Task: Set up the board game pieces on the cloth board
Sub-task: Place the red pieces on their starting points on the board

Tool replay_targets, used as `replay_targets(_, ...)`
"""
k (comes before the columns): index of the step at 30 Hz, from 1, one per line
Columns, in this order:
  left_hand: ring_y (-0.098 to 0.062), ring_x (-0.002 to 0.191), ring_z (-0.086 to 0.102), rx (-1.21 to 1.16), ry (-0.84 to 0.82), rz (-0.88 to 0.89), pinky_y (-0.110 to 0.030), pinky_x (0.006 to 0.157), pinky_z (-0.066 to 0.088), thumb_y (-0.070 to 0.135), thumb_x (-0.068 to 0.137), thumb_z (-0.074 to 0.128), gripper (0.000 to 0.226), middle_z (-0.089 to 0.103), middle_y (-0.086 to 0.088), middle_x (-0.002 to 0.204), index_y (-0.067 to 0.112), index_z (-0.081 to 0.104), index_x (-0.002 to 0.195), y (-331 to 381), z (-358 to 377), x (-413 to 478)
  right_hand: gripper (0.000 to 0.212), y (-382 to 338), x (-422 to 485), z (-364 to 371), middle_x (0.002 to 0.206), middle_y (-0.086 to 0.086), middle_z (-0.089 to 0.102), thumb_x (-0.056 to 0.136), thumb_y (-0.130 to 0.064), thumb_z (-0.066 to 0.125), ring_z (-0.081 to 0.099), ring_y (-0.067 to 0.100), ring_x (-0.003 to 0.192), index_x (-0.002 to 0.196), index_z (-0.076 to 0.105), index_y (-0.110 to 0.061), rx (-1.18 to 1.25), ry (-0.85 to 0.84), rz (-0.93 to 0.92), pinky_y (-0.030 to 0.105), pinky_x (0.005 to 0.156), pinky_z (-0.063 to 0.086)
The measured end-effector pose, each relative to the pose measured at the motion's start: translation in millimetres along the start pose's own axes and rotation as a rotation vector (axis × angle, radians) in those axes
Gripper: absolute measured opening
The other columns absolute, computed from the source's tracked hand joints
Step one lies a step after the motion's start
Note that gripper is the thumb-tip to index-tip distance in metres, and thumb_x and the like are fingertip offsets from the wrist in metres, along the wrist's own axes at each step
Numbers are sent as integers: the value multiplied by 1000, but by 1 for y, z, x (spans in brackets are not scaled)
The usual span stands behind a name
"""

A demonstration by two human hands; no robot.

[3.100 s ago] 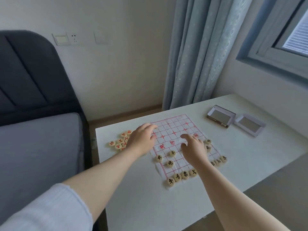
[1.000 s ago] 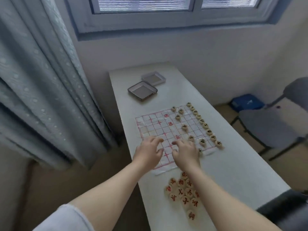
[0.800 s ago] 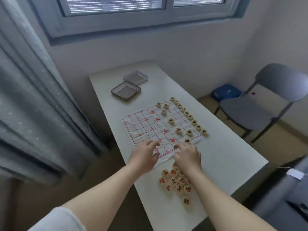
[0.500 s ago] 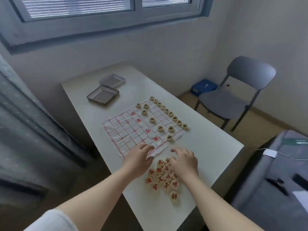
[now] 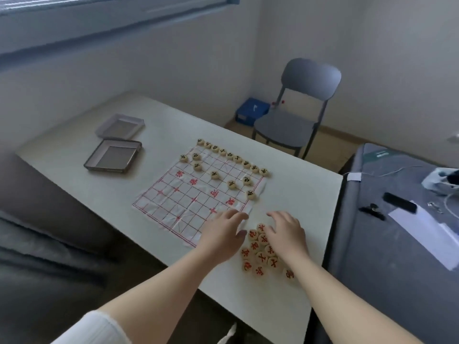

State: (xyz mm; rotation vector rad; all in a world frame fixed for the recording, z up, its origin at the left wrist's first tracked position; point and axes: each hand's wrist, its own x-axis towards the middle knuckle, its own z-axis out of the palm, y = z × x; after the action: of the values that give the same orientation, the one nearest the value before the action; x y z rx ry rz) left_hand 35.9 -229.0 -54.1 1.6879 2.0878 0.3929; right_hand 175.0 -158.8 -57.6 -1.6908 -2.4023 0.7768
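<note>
Nearest to us, a white sleeve (image 5: 92, 328) covers the left upper arm at the bottom edge, and both bare forearms reach forward over the near side of the white table (image 5: 298, 194). The right hand (image 5: 285, 233) lies palm down over a heap of red pieces (image 5: 259, 256), pale discs marked with red characters. Its fingers are loosely spread and point away from us, and it hides the right side of the heap (we cannot tell whether the palm actually touches the discs beneath). The left hand (image 5: 223, 235) sits just left of that heap, palm down, with its fingers relaxed and slightly parted and its fingertips over the near right corner of the cloth board (image 5: 188, 194). The heap itself lies off the board, on the table just beside that corner. Beyond the hands we see the board spread flat, white with a red grid and red characters, creased in places. On its far half stand the black pieces (image 5: 232, 157), in a row along the far edge with several more spaced out a line or two nearer. Left of the board rests a dark tin (image 5: 113, 157), shallow and square, with a clear tray (image 5: 120, 125) just behind it. To our right, close against the table, a grey surface (image 5: 385, 256) carries a sheet of paper (image 5: 427, 232). Farther off we find a grey chair (image 5: 298, 115), a blue box (image 5: 252, 110) on the floor by the wall, and a window frame (image 5: 99, 21) at the top left.
</note>
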Motion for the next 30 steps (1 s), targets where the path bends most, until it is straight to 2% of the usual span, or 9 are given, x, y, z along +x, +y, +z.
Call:
replay_targets(5, -16, 133, 31, 11, -73, 122, -34, 108, 29, 30, 95, 44, 41, 39, 8, 143, 27, 40, 135, 0, 1, -10, 41, 6, -32, 0, 145, -2, 37, 95, -24, 40, 32, 21, 132, 136, 41, -21, 37, 180, 176, 35, 107, 28)
replay_targets(10, -14, 135, 24, 88, -28, 176, -35, 109, 25, 34, 92, 47, 41, 40, 12, 141, 31, 42, 133, -7, 2, -13, 43, 17, -61, 12, 139, -4, 44, 95, -25, 40, 37, 21, 126, 138, 39, -30, -19, 217, 256, 31, 104, 30)
replay_targets(16, -16, 130, 31, 116, -80, 191, -34, 105, 32, 39, 90, 50, 42, 41, 8, 139, 34, 43, 131, -10, 5, -14, 43, 20, -75, 24, 131, 1, 40, 95, -32, 40, 48, 18, 112, 138, 37, -30, 122, 218, 321, 26, 78, 45)
replay_targets(20, -15, 129, 32, 106, -134, 201, -31, 101, 33, 45, 86, 54, 49, 38, 9, 140, 36, 40, 132, -7, 6, -17, 43, 21, -75, 26, 132, 1, 40, 93, -27, 45, 50, 18, 114, 136, 40, -29, 211, 204, 253, 33, 88, 49)
replay_targets(24, -15, 127, 32, 222, -197, 216, -32, 101, 31, 59, 77, 59, 66, 32, 11, 142, 39, 34, 134, -1, 5, -20, 48, 22, -75, 24, 138, 0, 36, 90, -21, 53, 44, 17, 123, 137, 42, -24, 294, 149, 196, 31, 102, 42)
replay_targets(27, -15, 125, 36, 224, -190, 215, -29, 97, 35, 50, 79, 62, 64, 33, 9, 141, 36, 34, 135, 2, 5, -20, 52, 27, -76, 22, 137, -1, 37, 86, -21, 60, 44, 15, 123, 136, 44, -24, 345, 137, 164, 28, 103, 41)
replay_targets(30, -15, 115, 47, 105, -187, 171, -25, 91, 45, 36, 81, 66, 58, 37, 5, 138, 31, 41, 134, 4, 6, -21, 55, 34, -79, 20, 136, -2, 37, 84, -18, 64, 48, 15, 117, 135, 44, -24, 380, 99, 138, 21, 97, 44)
